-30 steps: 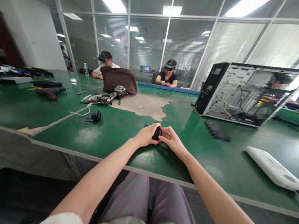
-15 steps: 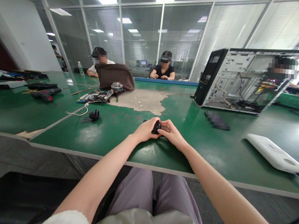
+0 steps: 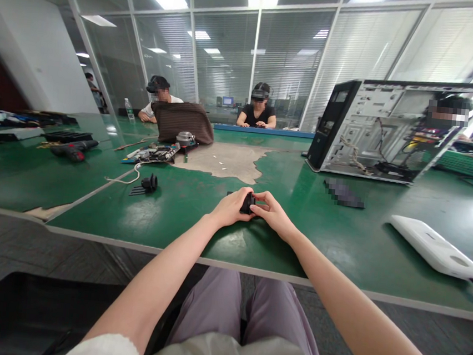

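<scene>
Just above the green table, near its front edge, my left hand (image 3: 234, 206) is wrapped round a small black part (image 3: 247, 203) with a rounded end. The fingers of my right hand (image 3: 271, 211) pinch that part from the right side. Its exact kind is unclear, as my fingers cover most of it. A dark end of something shows just beyond my left hand. To the left on the table lies another black part (image 3: 149, 182), with a round, ringed body and a flat slotted piece beside it.
An open computer case (image 3: 366, 128) stands at the right. A white power bank (image 3: 434, 247) and a dark blurred-out object (image 3: 343, 194) lie before it. Left are a circuit board (image 3: 150, 153), a brown cloth-like block (image 3: 185, 122) and a power drill (image 3: 74, 149). Two people sit opposite.
Both hands stay on the small black part with hardly any shift. The whole view has moved down slightly. Opposite, the person in black has lowered their hands a little.
</scene>
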The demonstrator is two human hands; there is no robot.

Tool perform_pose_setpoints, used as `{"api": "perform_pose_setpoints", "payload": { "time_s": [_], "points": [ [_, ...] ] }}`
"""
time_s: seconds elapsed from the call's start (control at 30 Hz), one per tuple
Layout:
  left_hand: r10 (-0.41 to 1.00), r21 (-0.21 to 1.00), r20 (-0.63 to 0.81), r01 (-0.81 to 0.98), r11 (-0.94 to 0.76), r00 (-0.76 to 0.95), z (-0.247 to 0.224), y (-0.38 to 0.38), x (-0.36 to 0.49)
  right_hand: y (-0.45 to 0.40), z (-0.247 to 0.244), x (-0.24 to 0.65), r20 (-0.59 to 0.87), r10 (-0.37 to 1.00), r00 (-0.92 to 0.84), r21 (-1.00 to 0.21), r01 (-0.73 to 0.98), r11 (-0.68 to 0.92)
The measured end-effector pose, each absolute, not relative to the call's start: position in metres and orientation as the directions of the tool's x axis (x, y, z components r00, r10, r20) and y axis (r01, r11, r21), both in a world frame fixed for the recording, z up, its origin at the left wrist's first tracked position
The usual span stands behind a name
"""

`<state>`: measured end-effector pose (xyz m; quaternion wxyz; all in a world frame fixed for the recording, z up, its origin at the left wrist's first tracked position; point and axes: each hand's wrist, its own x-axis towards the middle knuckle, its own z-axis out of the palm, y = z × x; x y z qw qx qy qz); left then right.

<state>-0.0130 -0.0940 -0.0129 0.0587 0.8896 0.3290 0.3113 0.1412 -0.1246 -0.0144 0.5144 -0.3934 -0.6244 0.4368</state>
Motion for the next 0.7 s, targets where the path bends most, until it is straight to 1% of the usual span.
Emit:
{"api": "perform_pose_setpoints", "payload": {
  "time_s": [0.43, 0.53, 0.7],
  "points": [
    [0.624, 0.306, 0.518, 0.554, -0.774, 0.586, -0.0141, -0.0922, -0.0128, -0.1235, -0.0156, 0.142, 0.28, 0.946, -0.163, -0.954, 0.066, 0.293],
    [0.621, 0.301, 0.516, 0.554, -0.776, 0.59, -0.0143, -0.0925, -0.0133, -0.1263, -0.0124, 0.1415, 0.289, 0.941, -0.175, -0.951, 0.057, 0.303],
    [0.617, 0.297, 0.519, 0.552, -0.779, 0.591, -0.0148, -0.0922, -0.0133, -0.1257, -0.0123, 0.14, 0.311, 0.94, -0.141, -0.945, 0.06, 0.322]
  ]
}}
